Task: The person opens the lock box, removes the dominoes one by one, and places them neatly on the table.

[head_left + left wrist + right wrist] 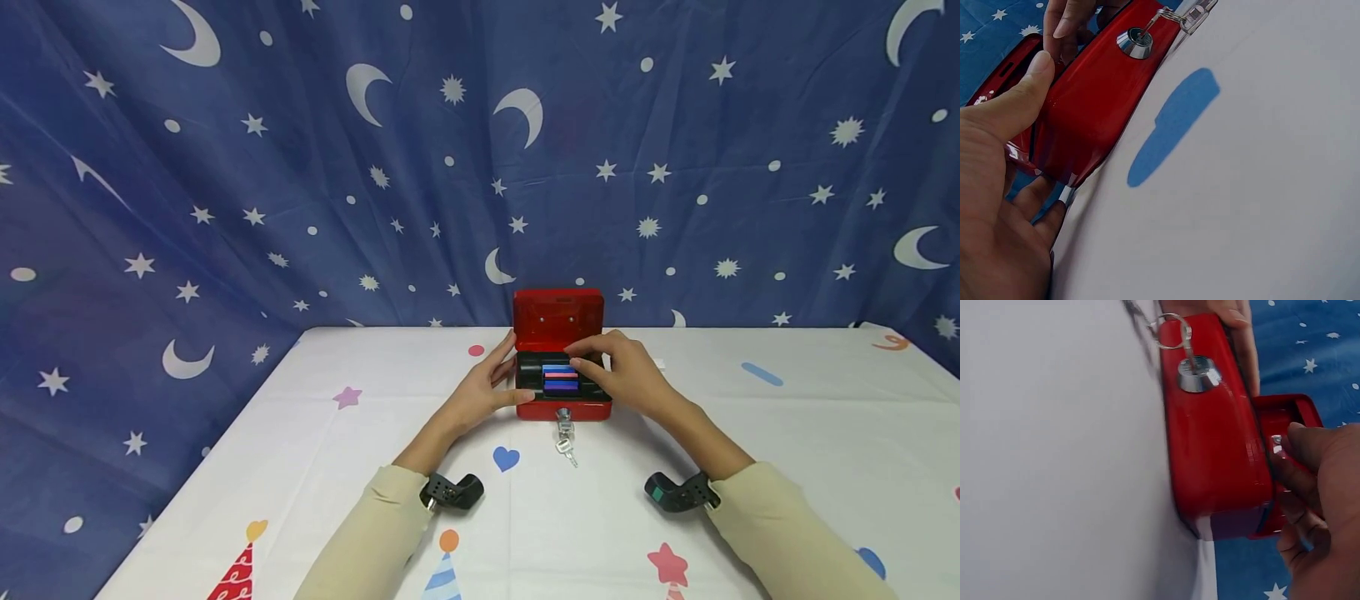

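A red metal cash box (564, 410) stands on the table with its lid (558, 321) raised. Inside is a black tray (529, 373), whose middle compartment holds several small blue, pink and purple bars (561, 385). My left hand (480, 387) grips the box's left side, thumb over the front edge and fingers along the side wall. Over the tray's right part, my right hand (626, 371) has its thumb and fingertips close together; whether they pinch anything is hidden. A key sits in the front lock (1135, 42), and more keys (566, 450) hang from its ring.
The white tablecloth (420, 367) carries printed shapes, among them a blue heart and party hats. Behind the table hangs a blue curtain (450, 208) with moons and stars. A small white thing (659, 364) lies right of the box, partly behind my right hand.
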Demonstrator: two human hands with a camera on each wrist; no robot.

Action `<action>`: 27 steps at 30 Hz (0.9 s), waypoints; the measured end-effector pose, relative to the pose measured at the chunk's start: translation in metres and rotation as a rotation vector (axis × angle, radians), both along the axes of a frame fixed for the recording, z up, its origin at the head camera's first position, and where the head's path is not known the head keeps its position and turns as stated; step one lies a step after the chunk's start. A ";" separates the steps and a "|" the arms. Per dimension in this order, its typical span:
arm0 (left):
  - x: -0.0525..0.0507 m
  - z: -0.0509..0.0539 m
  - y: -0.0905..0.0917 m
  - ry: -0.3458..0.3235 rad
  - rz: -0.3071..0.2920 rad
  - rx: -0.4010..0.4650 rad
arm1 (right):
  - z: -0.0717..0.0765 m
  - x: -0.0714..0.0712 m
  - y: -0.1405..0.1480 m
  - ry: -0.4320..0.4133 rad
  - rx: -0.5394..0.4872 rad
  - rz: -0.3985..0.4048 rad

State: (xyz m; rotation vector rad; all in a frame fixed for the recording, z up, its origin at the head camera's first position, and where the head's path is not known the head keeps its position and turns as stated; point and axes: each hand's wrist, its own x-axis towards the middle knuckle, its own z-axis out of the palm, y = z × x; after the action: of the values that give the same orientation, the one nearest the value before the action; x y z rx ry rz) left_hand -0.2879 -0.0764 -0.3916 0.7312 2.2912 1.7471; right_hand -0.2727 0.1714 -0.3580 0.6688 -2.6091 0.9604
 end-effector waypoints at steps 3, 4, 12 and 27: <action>0.000 -0.001 0.000 0.006 0.012 -0.002 | -0.003 0.000 -0.003 0.008 0.000 0.011; 0.000 -0.001 0.000 0.009 0.015 -0.003 | -0.004 0.000 -0.003 0.004 0.002 0.016; 0.000 -0.001 -0.001 0.036 0.006 -0.002 | -0.007 0.002 -0.006 -0.033 0.029 0.030; 0.000 0.000 -0.001 0.037 -0.002 0.003 | -0.011 0.001 -0.007 -0.002 0.106 0.051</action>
State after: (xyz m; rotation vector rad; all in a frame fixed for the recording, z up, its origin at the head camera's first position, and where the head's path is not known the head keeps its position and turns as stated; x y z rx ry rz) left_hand -0.2875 -0.0773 -0.3920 0.7719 2.3112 1.7517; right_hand -0.2721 0.1648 -0.3695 0.7644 -2.6717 0.8416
